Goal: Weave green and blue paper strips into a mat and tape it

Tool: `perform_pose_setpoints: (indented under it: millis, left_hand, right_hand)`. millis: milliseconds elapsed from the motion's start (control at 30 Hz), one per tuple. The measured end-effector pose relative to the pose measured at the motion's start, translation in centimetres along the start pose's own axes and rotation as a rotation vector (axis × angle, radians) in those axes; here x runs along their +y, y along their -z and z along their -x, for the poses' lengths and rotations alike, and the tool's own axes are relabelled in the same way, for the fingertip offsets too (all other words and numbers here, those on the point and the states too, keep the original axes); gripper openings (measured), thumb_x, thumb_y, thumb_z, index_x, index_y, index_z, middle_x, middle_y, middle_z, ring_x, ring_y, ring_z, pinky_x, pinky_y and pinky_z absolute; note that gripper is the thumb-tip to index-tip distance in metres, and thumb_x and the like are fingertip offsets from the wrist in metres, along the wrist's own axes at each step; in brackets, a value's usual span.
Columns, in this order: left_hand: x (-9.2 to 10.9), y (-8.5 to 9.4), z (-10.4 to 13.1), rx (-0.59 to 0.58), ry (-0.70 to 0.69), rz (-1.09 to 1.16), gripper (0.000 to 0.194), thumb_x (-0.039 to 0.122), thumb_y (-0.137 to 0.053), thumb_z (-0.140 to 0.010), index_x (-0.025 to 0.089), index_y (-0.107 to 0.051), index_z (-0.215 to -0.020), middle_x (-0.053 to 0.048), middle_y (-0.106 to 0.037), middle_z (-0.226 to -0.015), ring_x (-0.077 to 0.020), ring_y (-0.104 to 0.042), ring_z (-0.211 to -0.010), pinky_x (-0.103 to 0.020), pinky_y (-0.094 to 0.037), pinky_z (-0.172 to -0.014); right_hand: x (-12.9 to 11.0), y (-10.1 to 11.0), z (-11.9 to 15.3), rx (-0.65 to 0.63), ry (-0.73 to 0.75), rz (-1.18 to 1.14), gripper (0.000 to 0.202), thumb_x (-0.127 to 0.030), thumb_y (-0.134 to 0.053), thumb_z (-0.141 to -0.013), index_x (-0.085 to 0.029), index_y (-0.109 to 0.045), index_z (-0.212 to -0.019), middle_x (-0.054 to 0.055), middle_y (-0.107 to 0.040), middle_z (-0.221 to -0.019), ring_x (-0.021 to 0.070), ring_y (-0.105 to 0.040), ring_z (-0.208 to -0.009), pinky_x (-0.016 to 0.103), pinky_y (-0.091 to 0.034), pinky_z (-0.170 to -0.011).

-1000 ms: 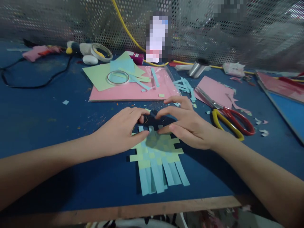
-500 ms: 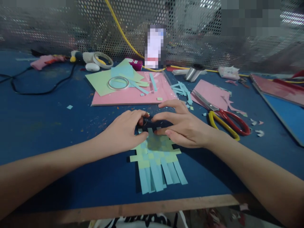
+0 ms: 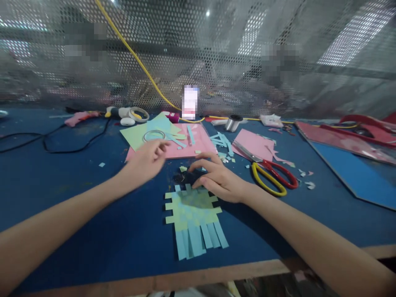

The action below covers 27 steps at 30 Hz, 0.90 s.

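A woven mat of green and blue paper strips (image 3: 193, 214) lies on the blue table, its long blue strips toward the front edge. My right hand (image 3: 221, 177) rests at the mat's upper right corner, its fingers spread and holding nothing. Raised over the lower left of the pink paper stack (image 3: 176, 152), my left hand (image 3: 147, 159) has loosely curled fingers, apart, with nothing seen in them. It is close to a tape ring (image 3: 154, 135) on green and blue sheets. Between the hands is a small dark object (image 3: 185, 177), partly hidden.
Scissors with yellow and red handles (image 3: 269, 177) lie right of my right hand, by pink paper (image 3: 253, 142). Behind are blue strips (image 3: 222, 140), a wire spool (image 3: 233, 123), a lit phone (image 3: 189, 102) and a pink glue gun (image 3: 81, 118). A blue board (image 3: 352, 169) is at the right.
My left hand has left the mat's upper edge and moved left and away toward the pink stack. My right hand stays at the mat's upper right. The camera view has tilted up.
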<state>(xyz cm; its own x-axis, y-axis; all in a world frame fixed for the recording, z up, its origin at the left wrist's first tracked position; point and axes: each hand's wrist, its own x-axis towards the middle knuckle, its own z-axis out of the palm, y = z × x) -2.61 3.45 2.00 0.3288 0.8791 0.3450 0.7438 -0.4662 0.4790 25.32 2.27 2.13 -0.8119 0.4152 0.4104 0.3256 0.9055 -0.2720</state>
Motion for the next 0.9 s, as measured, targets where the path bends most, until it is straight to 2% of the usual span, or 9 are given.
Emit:
perform_pose_setpoints:
  millis: [100, 200, 300, 400, 467, 567, 633, 733, 900]
  left_hand:
    - [-3.4, 1.7, -1.8, 0.092, -0.026, -0.111, 0.044, 0.028, -0.047, -0.093, 0.012, -0.062, -0.132, -0.022, -0.061, -0.141, -0.0384, -0.049, -0.137, -0.064, -0.03, -0.119]
    - [-6.4, 2.2, -3.0, 0.048, -0.053, -0.135, 0.032, 0.031, -0.05, -0.091, 0.018, -0.072, -0.11, -0.018, -0.067, -0.133, -0.0386, -0.052, -0.135, -0.061, -0.033, -0.119]
    - [-7.2, 1.9, -3.2, 0.029, -0.077, -0.123, 0.021, 0.035, -0.055, -0.09, 0.022, -0.071, -0.092, -0.014, -0.073, -0.123, -0.0365, -0.056, -0.131, -0.059, -0.035, -0.118]
    - [-5.0, 1.4, -2.5, 0.051, -0.094, -0.087, 0.023, 0.039, -0.052, -0.095, 0.02, -0.066, -0.095, -0.015, -0.074, -0.114, -0.0354, -0.061, -0.123, -0.056, -0.042, -0.111]
    - [-2.4, 0.9, -1.4, 0.056, -0.089, -0.045, 0.027, 0.04, -0.045, -0.101, 0.019, -0.062, -0.106, -0.013, -0.075, -0.104, -0.0312, -0.069, -0.101, -0.05, -0.052, -0.095]
    - [1.4, 0.0, 0.4, 0.05, -0.126, 0.046, 0.024, 0.039, -0.041, -0.105, 0.021, -0.056, -0.11, -0.008, -0.074, -0.1, -0.0247, -0.071, -0.092, -0.039, -0.054, -0.085]
    - [3.2, -0.7, 1.5, 0.044, -0.156, 0.098, 0.021, 0.036, -0.04, -0.104, 0.021, -0.054, -0.105, -0.008, -0.074, -0.1, -0.0235, -0.072, -0.092, -0.036, -0.054, -0.082]
    - [4.4, -1.4, 2.6, 0.048, -0.145, 0.157, 0.016, 0.035, -0.041, -0.104, 0.023, -0.05, -0.101, -0.008, -0.073, -0.096, -0.0231, -0.072, -0.087, -0.034, -0.054, -0.075]
    - [4.5, -1.8, 3.0, -0.019, -0.135, 0.215, 0.013, 0.029, -0.047, -0.102, 0.024, -0.047, -0.09, -0.003, -0.07, -0.084, -0.0209, -0.07, -0.074, -0.031, -0.051, -0.065]
  right_hand:
    - [0.2, -0.5, -0.1, 0.13, -0.055, -0.022, 0.044, -0.019, -0.039, -0.106, -0.023, -0.081, -0.094, 0.009, -0.068, -0.118, 0.0246, -0.048, -0.126, 0.051, -0.041, -0.114]
    - [0.3, -0.8, -0.2, 0.222, -0.082, -0.002, 0.045, -0.019, -0.038, -0.107, -0.023, -0.081, -0.092, 0.009, -0.07, -0.112, 0.024, -0.049, -0.122, 0.05, -0.043, -0.111]
    - [-0.3, -0.7, -0.6, 0.322, -0.098, 0.07, 0.039, -0.018, -0.044, -0.105, -0.023, -0.081, -0.094, 0.008, -0.073, -0.106, 0.0254, -0.052, -0.119, 0.05, -0.045, -0.106]
    - [-1.3, -0.3, -1.5, 0.41, -0.105, 0.116, 0.026, -0.019, -0.054, -0.102, -0.019, -0.08, -0.099, 0.007, -0.077, -0.093, 0.0235, -0.062, -0.102, 0.045, -0.052, -0.097]
    - [-2.1, -0.2, -2.3, 0.424, -0.116, 0.116, 0.022, -0.017, -0.059, -0.1, -0.017, -0.077, -0.111, 0.008, -0.079, -0.095, 0.0213, -0.067, -0.095, 0.041, -0.056, -0.091]
    - [-2.8, -0.7, -3.3, 0.465, -0.137, 0.116, 0.031, -0.017, -0.059, -0.1, -0.016, -0.071, -0.13, 0.012, -0.078, -0.112, 0.0226, -0.071, -0.105, 0.042, -0.06, -0.092]
    - [-3.0, -1.2, -3.6, 0.517, -0.143, 0.107, 0.03, -0.018, -0.058, -0.102, -0.016, -0.072, -0.128, 0.014, -0.078, -0.114, 0.0235, -0.072, -0.105, 0.042, -0.061, -0.09]
    - [-3.1, -2.0, -3.5, 0.571, -0.111, 0.081, 0.025, -0.017, -0.06, -0.102, -0.017, -0.077, -0.12, 0.012, -0.08, -0.107, 0.0222, -0.074, -0.1, 0.041, -0.063, -0.088]
    - [-3.0, -2.8, -2.7, 0.573, -0.008, 0.062, 0.027, -0.016, -0.063, -0.099, -0.025, -0.08, -0.118, 0.009, -0.082, -0.109, 0.0239, -0.077, -0.103, 0.046, -0.064, -0.096]
